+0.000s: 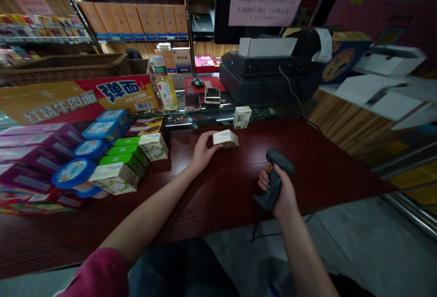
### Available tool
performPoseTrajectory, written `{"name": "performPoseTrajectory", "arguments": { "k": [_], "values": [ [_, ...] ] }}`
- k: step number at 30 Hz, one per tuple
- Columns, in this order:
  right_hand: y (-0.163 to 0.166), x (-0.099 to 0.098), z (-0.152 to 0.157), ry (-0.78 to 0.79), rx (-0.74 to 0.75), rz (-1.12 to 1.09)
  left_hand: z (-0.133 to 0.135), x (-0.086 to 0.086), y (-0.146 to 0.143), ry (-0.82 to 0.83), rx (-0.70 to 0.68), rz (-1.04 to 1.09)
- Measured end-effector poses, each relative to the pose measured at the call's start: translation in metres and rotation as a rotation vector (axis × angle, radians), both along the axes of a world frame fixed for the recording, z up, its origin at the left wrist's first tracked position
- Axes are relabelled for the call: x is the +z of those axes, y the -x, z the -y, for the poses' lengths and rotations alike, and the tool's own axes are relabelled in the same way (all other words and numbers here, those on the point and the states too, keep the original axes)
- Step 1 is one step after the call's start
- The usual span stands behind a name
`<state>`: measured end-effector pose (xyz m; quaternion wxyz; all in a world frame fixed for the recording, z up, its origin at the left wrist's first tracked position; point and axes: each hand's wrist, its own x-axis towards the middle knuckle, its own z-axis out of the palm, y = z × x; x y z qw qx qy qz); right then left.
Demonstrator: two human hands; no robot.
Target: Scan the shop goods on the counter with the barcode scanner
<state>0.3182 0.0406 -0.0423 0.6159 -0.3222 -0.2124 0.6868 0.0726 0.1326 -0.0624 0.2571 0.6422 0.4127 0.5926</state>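
My left hand is closed on the left end of a small white box, at the middle of the dark red counter. In my right hand is a dark grey barcode scanner, its head raised and its cord hanging over the front edge. Just behind the white box stands another small white carton. To the left lie white boxes with a green print, green boxes, blue-lidded tubs and purple boxes.
A bottle of yellow drink stands beside a large noodle carton at the back left. Behind the counter sit a phone-like device, a black cash drawer with a printer and a monitor. White open boxes lie right.
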Motion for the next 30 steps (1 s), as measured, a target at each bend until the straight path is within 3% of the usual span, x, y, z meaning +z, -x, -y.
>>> {"name": "performPoseTrajectory", "arguments": {
  "k": [4, 7, 12, 17, 20, 25, 27, 30],
  "values": [
    [0.013, 0.005, 0.003, 0.002, 0.075, 0.062, 0.040, -0.001, 0.051, 0.319, -0.053, 0.537],
    [0.038, 0.007, 0.011, 0.018, 0.208, 0.116, 0.053, 0.001, 0.074, 0.452, -0.117, 0.787],
    [0.084, 0.004, 0.032, 0.050, 0.396, 0.196, 0.053, 0.005, 0.082, 0.566, -0.115, 0.923],
    [0.099, -0.002, 0.042, 0.021, 0.423, 0.274, 0.051, 0.004, 0.081, 0.575, -0.155, 0.967],
    [0.097, -0.002, 0.044, 0.002, 0.417, 0.287, 0.051, 0.005, 0.080, 0.536, -0.121, 0.895],
    [0.095, 0.000, 0.046, 0.016, 0.371, 0.270, 0.063, 0.011, 0.074, 0.172, 0.324, 0.311],
    [0.096, 0.000, 0.046, 0.011, 0.354, 0.265, 0.071, 0.013, 0.070, 0.061, 0.331, 0.091],
    [0.095, 0.000, 0.047, 0.006, 0.332, 0.267, 0.078, 0.014, 0.070, 0.035, 0.153, -0.005]
  ]
}}
